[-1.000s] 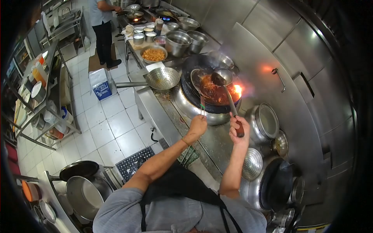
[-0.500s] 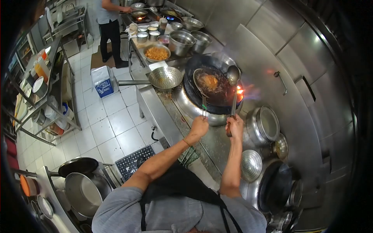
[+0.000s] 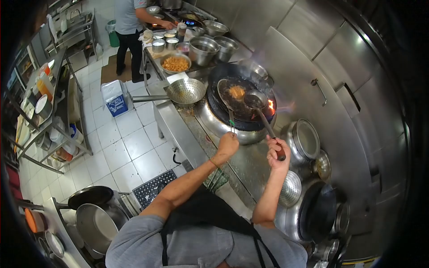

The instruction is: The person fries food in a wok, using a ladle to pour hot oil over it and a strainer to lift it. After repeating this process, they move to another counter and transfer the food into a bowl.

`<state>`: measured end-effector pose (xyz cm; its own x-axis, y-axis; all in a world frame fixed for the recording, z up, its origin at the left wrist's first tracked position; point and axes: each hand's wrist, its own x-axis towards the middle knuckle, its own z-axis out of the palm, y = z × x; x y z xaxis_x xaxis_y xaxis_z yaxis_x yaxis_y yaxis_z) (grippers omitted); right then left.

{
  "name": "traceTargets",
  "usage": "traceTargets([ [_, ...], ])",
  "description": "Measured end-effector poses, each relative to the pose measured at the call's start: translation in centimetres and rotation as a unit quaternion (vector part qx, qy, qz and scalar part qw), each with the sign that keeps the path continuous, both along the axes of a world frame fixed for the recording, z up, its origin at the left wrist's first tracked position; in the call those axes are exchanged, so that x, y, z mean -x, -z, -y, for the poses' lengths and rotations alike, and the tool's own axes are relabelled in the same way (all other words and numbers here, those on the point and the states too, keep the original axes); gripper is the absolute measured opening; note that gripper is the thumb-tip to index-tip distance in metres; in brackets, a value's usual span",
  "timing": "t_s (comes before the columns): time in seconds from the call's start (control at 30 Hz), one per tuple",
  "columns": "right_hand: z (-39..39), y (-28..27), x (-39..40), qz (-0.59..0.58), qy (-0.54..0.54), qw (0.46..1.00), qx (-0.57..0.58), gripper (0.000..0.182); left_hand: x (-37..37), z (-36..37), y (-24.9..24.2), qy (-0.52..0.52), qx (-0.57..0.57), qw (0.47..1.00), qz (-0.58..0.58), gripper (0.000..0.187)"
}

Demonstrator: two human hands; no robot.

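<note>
My left hand (image 3: 227, 146) is closed round the thin handle of a wire strainer (image 3: 220, 91), which has a green tie on it. The strainer's round head is inside the black wok (image 3: 219, 73), around an orange-brown piece of food (image 3: 237, 92) in dark, bubbling liquid. My right hand (image 3: 278, 153) grips the wooden end of a metal ladle (image 3: 267, 123). Its bowl is low over the wok, just right of the food. Flames (image 3: 271, 105) show at the wok's right edge.
Left of the wok rests a perforated metal strainer (image 3: 187, 91), its handle jutting over the counter edge. Beyond are a bowl of orange pieces (image 3: 175, 63) and steel pots (image 3: 203, 50). A co-worker (image 3: 129, 35) stands farther back. A second wok (image 3: 316, 207) is at my right.
The ladle's bowl has moved left and down, closer to the food, and my right hand has shifted slightly right with looser fingers. The co-worker's arm has moved over the counter.
</note>
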<state>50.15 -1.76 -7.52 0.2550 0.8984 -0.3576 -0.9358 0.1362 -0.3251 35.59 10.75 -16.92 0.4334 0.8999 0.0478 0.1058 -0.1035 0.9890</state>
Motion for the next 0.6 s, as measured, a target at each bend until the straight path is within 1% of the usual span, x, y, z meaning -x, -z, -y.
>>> traceTargets([
  [0.13, -1.3, -0.7, 0.5, 0.039, 0.011, 0.999, 0.002, 0.027, -0.1, -0.5, 0.6, 0.004, -0.02, 1.0, 0.0, 0.028],
  [0.2, -2.1, -0.9, 0.8, 0.105, 0.014, 0.994, 0.016, 0.025, 0.1, -0.4, 0.3, 0.006, -0.009, 1.0, 0.006, 0.029],
  [0.23, -2.4, -0.9, 1.0, 0.105, 0.012, 0.994, 0.016, 0.025, 0.2, -0.3, 0.2, 0.008, 0.002, 1.0, 0.012, 0.03],
  [0.3, -3.3, -0.8, 1.2, 0.166, 0.014, 0.986, 0.019, 0.021, 0.1, -0.4, 0.7, 0.009, -0.002, 1.0, 0.024, 0.029],
  [0.33, -3.7, -0.9, 1.3, 0.166, 0.012, 0.986, 0.02, 0.021, 0.0, -0.5, 0.9, 0.012, -0.007, 0.999, 0.037, 0.029],
  [0.4, -4.4, -0.9, 1.6, 0.256, 0.026, 0.966, 0.028, 0.017, 0.0, -0.5, 1.0, 0.01, -0.006, 0.999, 0.035, 0.029],
  [0.43, -4.5, -0.9, 1.9, 0.255, 0.025, 0.966, 0.028, 0.017, 0.0, -0.5, 1.1, 0.009, -0.007, 0.999, 0.032, 0.028],
  [0.5, -4.8, -1.3, 2.5, 0.384, 0.049, 0.921, 0.049, 0.012, -0.3, -0.4, 1.4, -0.003, 0.0, 0.999, 0.04, 0.027],
  [0.53, -5.0, -1.2, 2.6, 0.383, 0.048, 0.921, 0.051, 0.012, -0.4, -0.3, 1.7, -0.015, 0.006, 0.999, 0.048, 0.026],
  [0.6, -5.2, -1.0, 2.7, 0.482, 0.055, 0.869, 0.097, 0.009, -0.3, -0.1, 1.3, -0.021, 0.009, 0.998, 0.051, 0.026],
])
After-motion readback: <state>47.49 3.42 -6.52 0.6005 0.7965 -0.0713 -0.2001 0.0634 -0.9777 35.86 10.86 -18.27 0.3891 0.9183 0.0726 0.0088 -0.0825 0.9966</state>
